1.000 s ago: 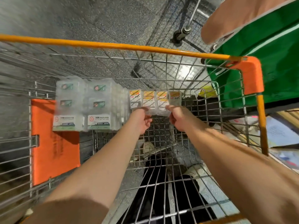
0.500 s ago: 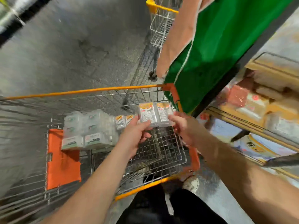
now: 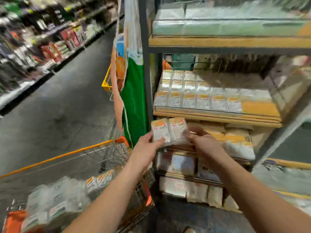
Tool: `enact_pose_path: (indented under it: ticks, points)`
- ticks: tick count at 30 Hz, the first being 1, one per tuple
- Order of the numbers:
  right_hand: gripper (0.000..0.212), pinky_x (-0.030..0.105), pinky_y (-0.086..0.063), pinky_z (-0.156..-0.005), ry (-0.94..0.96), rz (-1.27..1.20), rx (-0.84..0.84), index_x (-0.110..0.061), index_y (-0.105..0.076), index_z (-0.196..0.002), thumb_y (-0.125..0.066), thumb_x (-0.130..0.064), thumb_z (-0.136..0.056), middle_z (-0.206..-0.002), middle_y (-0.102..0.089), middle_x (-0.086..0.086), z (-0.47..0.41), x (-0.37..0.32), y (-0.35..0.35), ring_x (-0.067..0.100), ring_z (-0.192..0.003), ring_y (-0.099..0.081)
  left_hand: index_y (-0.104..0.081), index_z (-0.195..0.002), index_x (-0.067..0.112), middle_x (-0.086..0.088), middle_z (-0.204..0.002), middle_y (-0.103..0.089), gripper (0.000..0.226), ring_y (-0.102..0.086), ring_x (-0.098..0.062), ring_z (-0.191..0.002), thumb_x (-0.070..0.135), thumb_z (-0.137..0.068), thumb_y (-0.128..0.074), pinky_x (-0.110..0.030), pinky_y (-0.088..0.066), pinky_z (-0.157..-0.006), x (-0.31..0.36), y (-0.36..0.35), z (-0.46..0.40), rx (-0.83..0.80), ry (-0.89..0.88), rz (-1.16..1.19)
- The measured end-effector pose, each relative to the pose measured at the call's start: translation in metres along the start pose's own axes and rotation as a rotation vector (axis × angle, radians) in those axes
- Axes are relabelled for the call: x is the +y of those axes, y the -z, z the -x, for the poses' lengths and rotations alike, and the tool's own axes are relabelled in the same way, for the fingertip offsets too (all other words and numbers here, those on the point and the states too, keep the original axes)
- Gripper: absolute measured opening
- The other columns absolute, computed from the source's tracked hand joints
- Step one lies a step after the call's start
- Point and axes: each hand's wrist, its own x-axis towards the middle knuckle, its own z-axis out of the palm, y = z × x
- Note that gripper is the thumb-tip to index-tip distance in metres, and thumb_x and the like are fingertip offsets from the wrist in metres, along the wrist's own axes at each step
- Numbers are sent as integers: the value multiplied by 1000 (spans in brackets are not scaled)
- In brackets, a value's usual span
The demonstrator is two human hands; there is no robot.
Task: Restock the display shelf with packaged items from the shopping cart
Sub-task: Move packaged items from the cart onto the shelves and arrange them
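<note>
Wooden shelf (image 3: 217, 115); glossy rectangular packs (image 3: 170, 131) in hands (image 3: 175, 145).

Both hands (image 3: 144, 148) (image 3: 200, 140) grip packs (image 3: 170, 131) (before shelf (image 3: 217, 116)).

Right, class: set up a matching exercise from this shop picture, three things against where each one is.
Things:
1. twin pack with orange labels
2. orange-railed wire shopping cart
3. row of silver packets with orange tops

Places:
A. on the wooden shelf board
B. held in both hands, left hand and right hand
C. lower left, on the aisle floor

Pairs: 1-B, 2-C, 3-A
</note>
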Motion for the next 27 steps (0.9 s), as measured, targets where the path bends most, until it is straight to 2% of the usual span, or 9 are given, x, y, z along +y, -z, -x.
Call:
enact_pose_path:
  ticks: [3, 5, 8, 11, 13, 15, 19, 24, 27]
  points:
    - [13, 10, -41, -49, 59, 58, 60, -10, -69, -101, -65, -19, -92, -79, -67, 1, 2, -10, 44, 2, -60, -61, -65, -112, 22, 8, -104, -70, 22, -66, -10, -95, 20, -90, -67, -7, -45, -75, 27, -34, -12, -65, -72, -211]
    - [20, 12, -45, -59, 111, 78, 100, -11, -68, -109, -64, -23, -94, -91, -71, 0, 6, -18, 66, 6, -76, -65, -61, -112, 16, 2, -109, -69, 26, -65, -15, -98, 24, -89, -68, -21, -49, -84, 41, -56, -21, -68, -94, -270]
    - [34, 21, -45, -77, 180, 149, 208, -19, -59, -125, -61, -32, -94, -108, -68, -2, 2, -32, 103, 10, -90, -62, -54, -115, 16, 0, -106, -62, 39, -60, -18, -98, 37, -86, -70, -28, -44, -81, 68, -97, -34, -26, -139, -382]
    - [36, 15, -42, -68, 245, 207, 293, -28, -52, -133, -55, -32, -97, -107, -66, -6, 4, -47, 143, 6, -86, -61, -51, -127, 10, -1, -105, -54, 49, -54, -19, -97, 36, -89, -67, -21, -34, -73, 95, -143, -42, -69, -195, -438]
    - [40, 17, -38, -80, 258, 307, 315, -28, -49, -140, -49, -35, -100, -122, -60, -5, 0, -58, 164, 12, -110, -58, -48, -134, 9, -6, -111, -57, 53, -57, -23, -102, 37, -92, -63, -20, -33, -71, 110, -169, -49, -114, -202, -466]
    - [42, 21, -32, -88, 238, 438, 351, -26, -47, -142, -45, -37, -102, -136, -55, 1, -8, -67, 183, 19, -127, -49, -46, -139, 11, -8, -131, -57, 59, -55, -26, -116, 44, -92, -60, -23, -38, -83, 121, -191, -62, -136, -207, -521]
    - [46, 28, -39, -93, 151, 606, 397, -25, -44, -146, -41, -37, -101, -145, -50, 8, -32, -78, 214, 28, -126, -51, -48, -140, 13, -10, -140, -54, 60, -51, -29, -127, 48, -91, -58, -34, -41, -105, 135, -228, -88, -183, -181, -599]
    - [51, 32, -46, -95, 73, 727, 407, -21, -38, -149, -38, -35, -99, -144, -50, 14, -56, -85, 240, 30, -118, -56, -55, -133, 11, -9, -133, -59, 57, -55, -27, -120, 48, -91, -60, -36, -44, -102, 136, -255, -111, -260, -226, -689]
    - [55, 33, -42, -103, 34, 803, 387, -19, -34, -151, -37, -36, -98, -150, -43, 12, -65, -81, 247, 31, -129, -50, -40, -146, 12, -8, -147, -48, 67, -47, -28, -132, 45, -92, -60, -33, -37, -107, 133, -265, -121, -297, -242, -741]
